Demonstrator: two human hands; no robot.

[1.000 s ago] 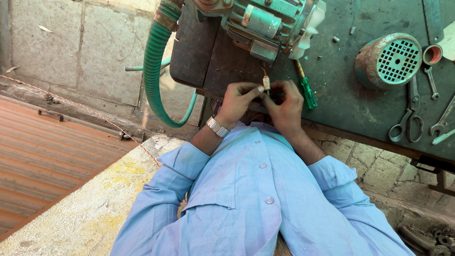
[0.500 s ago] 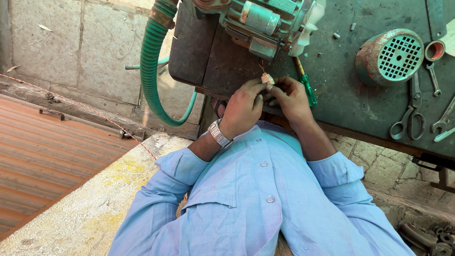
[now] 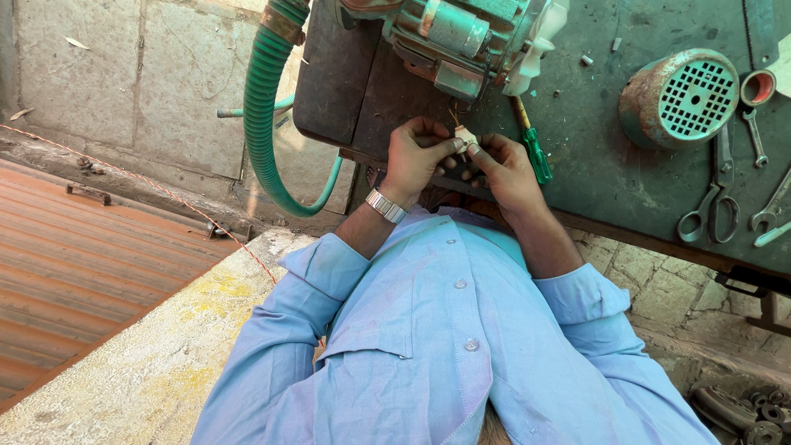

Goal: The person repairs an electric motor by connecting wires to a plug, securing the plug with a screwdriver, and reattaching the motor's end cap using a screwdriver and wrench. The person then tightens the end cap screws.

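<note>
My left hand (image 3: 418, 156), with a metal watch on its wrist, and my right hand (image 3: 504, 169) meet at the edge of a dark green workbench (image 3: 601, 177). Together their fingertips pinch a small pale connector piece (image 3: 466, 137) on thin wires that lead up to a green electric motor (image 3: 461, 33). A green-handled screwdriver (image 3: 535, 152) lies on the bench just beside my right hand. My blue shirt fills the lower part of the view.
A green ribbed hose (image 3: 262, 124) loops down from the motor at the left. On the bench to the right are a round perforated fan cover (image 3: 681, 89), scissors (image 3: 710, 210), spanners (image 3: 770, 210) and a tape roll (image 3: 758, 86). Below left is a rusty corrugated sheet (image 3: 74, 264).
Both hands have stayed at the small piece under the motor, fingers shifting around it and moving slightly up toward the motor. The view has drifted a little.
</note>
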